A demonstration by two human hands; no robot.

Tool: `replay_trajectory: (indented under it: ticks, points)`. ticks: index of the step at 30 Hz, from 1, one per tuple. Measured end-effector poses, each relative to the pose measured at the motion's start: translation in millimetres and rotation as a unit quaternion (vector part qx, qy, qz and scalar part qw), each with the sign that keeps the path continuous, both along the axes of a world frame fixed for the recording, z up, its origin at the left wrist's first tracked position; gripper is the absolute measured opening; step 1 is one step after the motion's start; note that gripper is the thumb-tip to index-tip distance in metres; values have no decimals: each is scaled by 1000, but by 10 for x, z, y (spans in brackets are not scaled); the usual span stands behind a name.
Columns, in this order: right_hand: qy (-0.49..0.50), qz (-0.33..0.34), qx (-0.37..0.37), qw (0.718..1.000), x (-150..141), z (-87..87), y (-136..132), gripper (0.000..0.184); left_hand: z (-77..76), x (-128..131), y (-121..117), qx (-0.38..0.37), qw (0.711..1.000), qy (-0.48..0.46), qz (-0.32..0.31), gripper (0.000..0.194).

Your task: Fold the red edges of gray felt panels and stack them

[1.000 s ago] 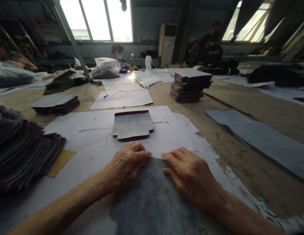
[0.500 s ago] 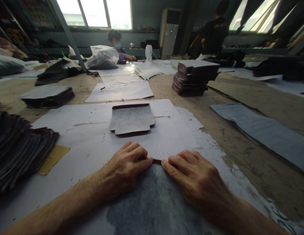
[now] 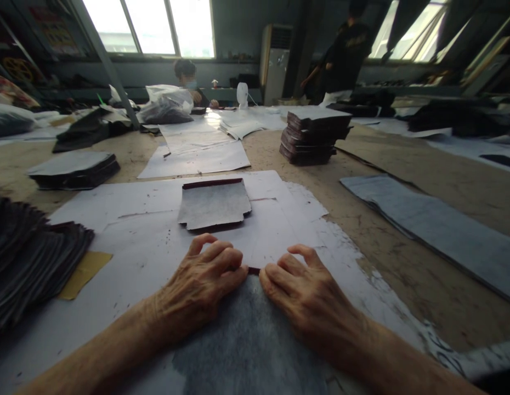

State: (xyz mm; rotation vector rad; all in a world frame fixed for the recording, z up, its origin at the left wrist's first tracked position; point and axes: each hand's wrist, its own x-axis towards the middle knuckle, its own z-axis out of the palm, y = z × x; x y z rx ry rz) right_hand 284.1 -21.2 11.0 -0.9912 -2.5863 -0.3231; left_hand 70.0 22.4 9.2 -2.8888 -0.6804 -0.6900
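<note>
A grey-backed piece of material (image 3: 247, 345) lies in front of me on white paper (image 3: 131, 230), its far edge folded over into a narrow dark red strip. My left hand (image 3: 209, 277) is closed with its thumb and fingers on the left part of that fold. On the right part, my right hand (image 3: 310, 288) pinches the same fold, its fingers curled. Between both thumbs a short length of the red strip shows; the rest is covered by the hands. Just beyond them rests a similar cut piece (image 3: 216, 204), grey side up, with a dark red far edge and notched corners.
At left are a fanned pile of dark pieces (image 3: 37, 263), a yellow card (image 3: 85, 275) and a low stack (image 3: 74, 169). A taller dark red stack (image 3: 312, 137) stands farther back. Long grey strips (image 3: 428, 230) lie at right. Two people are across the table.
Both hands stay on the fold, with their index fingers now raised and more bent. The whole view has shifted slightly. The seated person's hand has come up nearer the face.
</note>
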Motion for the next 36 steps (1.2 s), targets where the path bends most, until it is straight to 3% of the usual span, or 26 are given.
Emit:
replay_trajectory:
  ticks: [4, 12, 26, 31, 36]
  points:
    - [-2, -9, 15, 1000, 15, -17, -21, 29, 13, -10, -12, -13, 1000, 11, -5, 30]
    - [29, -7, 43, 999, 5, -37, -13, 29, -7, -143, 99, -24, 998, -51, -8, 38]
    - [46, -6, 46, 998, -4, -62, -13, 33, 19, -150, 85, -16, 1000, 24, -4, 33]
    - [51, -6, 30, 998, -19, -49, -20, 31, 76, -236, 84, -42, 999, 21, 23, 37]
    - [33, -8, 29, 999, -22, -27, -24, 21, 269, -286, 63, -50, 981, -121, 142, 35]
